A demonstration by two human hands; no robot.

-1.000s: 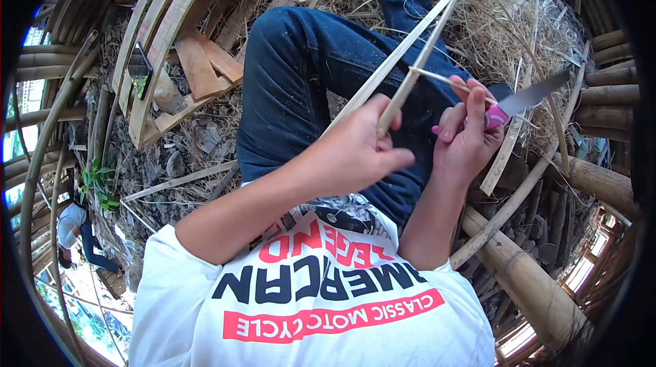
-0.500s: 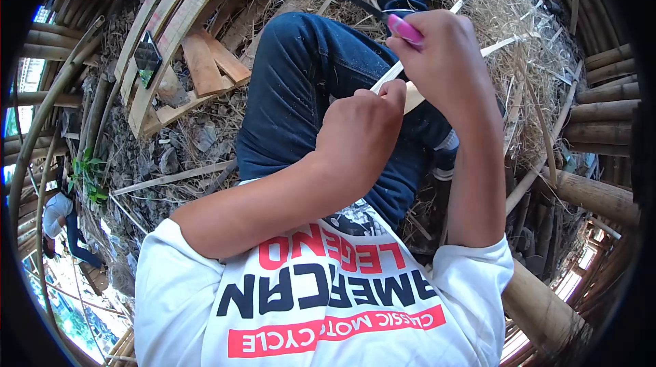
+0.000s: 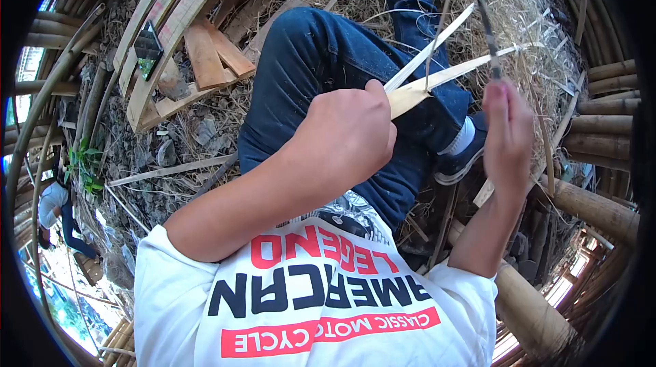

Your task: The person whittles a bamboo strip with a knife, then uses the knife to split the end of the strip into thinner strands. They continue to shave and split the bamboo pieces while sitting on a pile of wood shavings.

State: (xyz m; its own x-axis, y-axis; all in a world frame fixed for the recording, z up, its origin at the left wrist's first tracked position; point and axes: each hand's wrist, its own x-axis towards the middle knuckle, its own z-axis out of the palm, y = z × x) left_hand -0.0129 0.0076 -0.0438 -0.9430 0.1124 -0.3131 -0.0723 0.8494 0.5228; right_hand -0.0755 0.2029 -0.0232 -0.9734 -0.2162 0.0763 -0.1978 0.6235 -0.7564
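Observation:
My left hand (image 3: 350,133) is closed in a fist around the near ends of pale, split bamboo strips (image 3: 456,72), held over my bent leg. Two strips fan out from it toward the upper right, and a thin sliver crosses them. On the right, my right hand (image 3: 509,131) grips a knife (image 3: 490,37) with a dark, slim blade pointing up. A bit of its pink handle shows between the fingers. The blade is at the outer part of the lower strip; whether it touches cannot be made out.
Straw and shavings (image 3: 540,73) cover the ground. Curved planks (image 3: 171,32) lie at upper left, with a phone-like dark slab (image 3: 147,50) on them and wood offcuts (image 3: 205,59) beside. Thick bamboo poles (image 3: 533,305) stand right. Another person (image 3: 53,206) is at far left.
My right hand has swung right and down, away from my left hand. The knife blade turned from pointing left to pointing up. My left hand shifted slightly left, still holding the strips.

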